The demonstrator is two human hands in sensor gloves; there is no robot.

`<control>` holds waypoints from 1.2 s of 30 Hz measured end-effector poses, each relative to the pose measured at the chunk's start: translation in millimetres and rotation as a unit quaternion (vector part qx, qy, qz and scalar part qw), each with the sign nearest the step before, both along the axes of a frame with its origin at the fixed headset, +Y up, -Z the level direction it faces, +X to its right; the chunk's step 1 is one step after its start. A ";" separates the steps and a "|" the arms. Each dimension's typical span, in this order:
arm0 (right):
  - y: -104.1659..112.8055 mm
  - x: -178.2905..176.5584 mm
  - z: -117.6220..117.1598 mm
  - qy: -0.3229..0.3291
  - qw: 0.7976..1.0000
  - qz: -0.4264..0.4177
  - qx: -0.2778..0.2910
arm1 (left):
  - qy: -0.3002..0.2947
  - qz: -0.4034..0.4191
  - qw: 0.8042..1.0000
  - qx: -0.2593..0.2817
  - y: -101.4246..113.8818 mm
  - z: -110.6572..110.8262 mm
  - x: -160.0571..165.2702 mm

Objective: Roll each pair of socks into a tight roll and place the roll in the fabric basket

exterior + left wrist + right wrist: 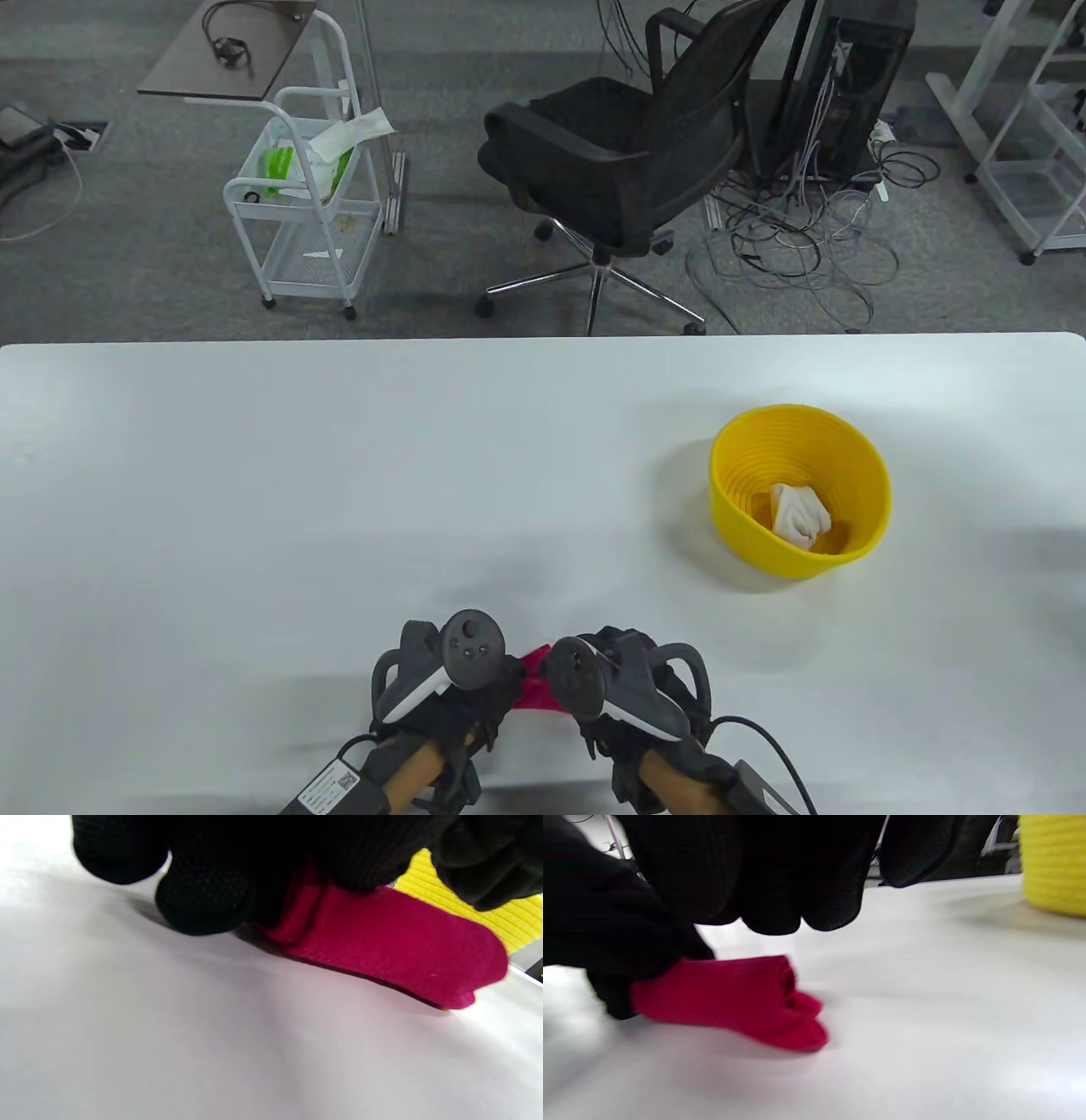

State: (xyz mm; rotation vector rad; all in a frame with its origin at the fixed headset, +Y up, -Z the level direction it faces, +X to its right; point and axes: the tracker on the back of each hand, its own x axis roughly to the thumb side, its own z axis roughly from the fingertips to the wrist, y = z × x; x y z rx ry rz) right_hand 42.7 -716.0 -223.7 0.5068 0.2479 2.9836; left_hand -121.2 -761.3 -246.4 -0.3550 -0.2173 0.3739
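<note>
Both hands sat close together at the near edge of the white tabletop [339,475], left hand [441,688] and right hand [632,688] almost touching, with the magenta sock pair [536,688] between and under them. Wide bare tabletop lay to the left and ahead; the yellow basket [848,543] stood well apart, ahead and to the right, short of the far edge. Table view hid most of the sock under the trackers and gloves, only a small magenta patch showing. Forearms cut off at the bottom edge. Left wrist view: black knit fingers [203,895] curled down onto the sock's bunched end [305,916], grip clenched on the fabric, while the flat free end [415,959] lay out on the tabletop toward the basket. Right wrist view, blurred: the rolled end showed a curled lip [780,980] with two toe tips [801,1022] poking out below; the glove gripped the roll's left side, other fingertips [797,912] hanging just above it, not touching. Exact thumb placement on either hand was too dark to make out. Basket was ribbed, round, tapering to the base, with a white sock roll [799,514] already lying inside at the bottom. Sock fabric was fine knit, matte; glove palms had a dotted texture.
</note>
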 end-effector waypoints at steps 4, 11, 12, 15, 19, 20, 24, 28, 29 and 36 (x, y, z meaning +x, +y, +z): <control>-12.0 -7.0 0.3 0.008 0.998 0.050 -0.035 | 0.007 0.003 1.000 -0.002 0.1 0.8 -0.4; -20.2 -3.6 -4.0 -0.011 0.998 0.039 -0.040 | 0.028 0.021 0.999 -0.005 0.3 2.2 -4.4; -20.9 -3.3 -4.6 -0.013 0.998 0.039 -0.041 | 0.029 0.021 0.999 -0.005 1.7 2.4 -5.3; -23.1 -2.2 -6.3 -0.019 0.998 0.042 -0.045 | 0.031 0.012 0.999 0.012 7.7 3.6 -7.5; -26.1 -0.1 -8.4 -0.025 0.997 0.040 -0.053 | 0.024 0.015 0.999 0.019 15.1 5.6 -8.7; -26.7 0.3 -8.9 -0.026 0.997 0.038 -0.057 | 0.021 0.013 1.000 0.018 15.3 6.3 -8.0; -29.1 0.8 -10.7 -0.030 0.997 0.037 -0.065 | 0.005 -0.022 1.000 -0.004 10.7 7.1 -4.0; -32.4 0.5 -13.0 -0.035 0.996 0.042 -0.069 | 0.001 -0.039 0.999 -0.008 6.0 6.2 -0.4; -33.4 0.7 -13.8 -0.037 0.996 0.042 -0.071 | 0.000 -0.044 0.999 -0.004 6.0 6.0 0.7; -33.0 1.2 -15.8 -0.040 0.996 0.038 -0.067 | -0.003 -0.051 0.999 0.017 4.6 5.2 4.6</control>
